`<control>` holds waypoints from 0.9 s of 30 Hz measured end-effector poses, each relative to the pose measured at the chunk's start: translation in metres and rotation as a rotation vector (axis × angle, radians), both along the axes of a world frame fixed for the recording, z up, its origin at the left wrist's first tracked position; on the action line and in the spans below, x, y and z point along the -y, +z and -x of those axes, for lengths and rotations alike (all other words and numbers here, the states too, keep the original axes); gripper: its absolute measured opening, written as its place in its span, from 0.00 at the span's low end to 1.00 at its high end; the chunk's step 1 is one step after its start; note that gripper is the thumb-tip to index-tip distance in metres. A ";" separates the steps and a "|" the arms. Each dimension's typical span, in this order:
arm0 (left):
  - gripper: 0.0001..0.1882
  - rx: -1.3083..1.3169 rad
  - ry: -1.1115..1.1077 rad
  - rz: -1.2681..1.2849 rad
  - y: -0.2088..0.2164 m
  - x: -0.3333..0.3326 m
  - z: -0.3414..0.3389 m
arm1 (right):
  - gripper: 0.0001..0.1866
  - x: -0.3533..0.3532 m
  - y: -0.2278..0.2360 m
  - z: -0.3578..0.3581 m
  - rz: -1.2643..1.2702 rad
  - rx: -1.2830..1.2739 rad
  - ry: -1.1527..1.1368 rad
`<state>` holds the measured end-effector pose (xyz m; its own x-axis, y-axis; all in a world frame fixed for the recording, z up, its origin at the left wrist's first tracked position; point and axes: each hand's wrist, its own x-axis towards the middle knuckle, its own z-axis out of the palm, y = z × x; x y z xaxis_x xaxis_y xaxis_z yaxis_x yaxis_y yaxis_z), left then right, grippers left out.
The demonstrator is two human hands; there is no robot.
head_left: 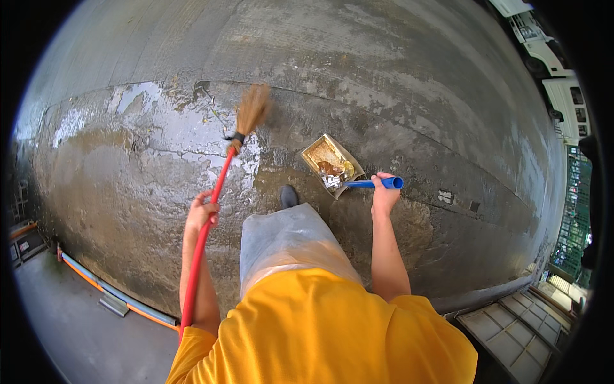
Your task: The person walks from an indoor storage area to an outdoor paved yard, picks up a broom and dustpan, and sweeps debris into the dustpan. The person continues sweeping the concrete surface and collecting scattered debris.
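Note:
My left hand (203, 210) is closed round the red handle of a broom (216, 192). The broom's straw head (252, 110), bound with a dark band, points away from me over the wet floor and is blurred by motion. In my right hand (384, 197) is the blue tube handle of a dustpan (368, 184), gripped near its end. The box-like dustpan pan (350, 153) is at the floor ahead of me, right of the broom. Inside it lie brown and yellowish scraps and something whitish (332, 180).
Puddles (144, 96) shine on the wet concrete floor (332, 70). My dark boot (289, 196) shows below the pale apron. Small litter (445, 196) lies to the right. Parked white vehicles (566, 102) stand far right, framed panels (511, 326) near right, and an orange-and-grey edging (115, 288) at left.

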<state>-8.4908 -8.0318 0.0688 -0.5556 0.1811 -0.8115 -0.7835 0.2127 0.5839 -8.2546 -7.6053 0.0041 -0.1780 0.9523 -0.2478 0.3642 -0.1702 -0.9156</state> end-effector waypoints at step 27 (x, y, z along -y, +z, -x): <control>0.40 0.077 -0.558 0.053 0.089 -0.024 0.065 | 0.08 -0.042 0.014 0.019 0.039 -0.109 -0.257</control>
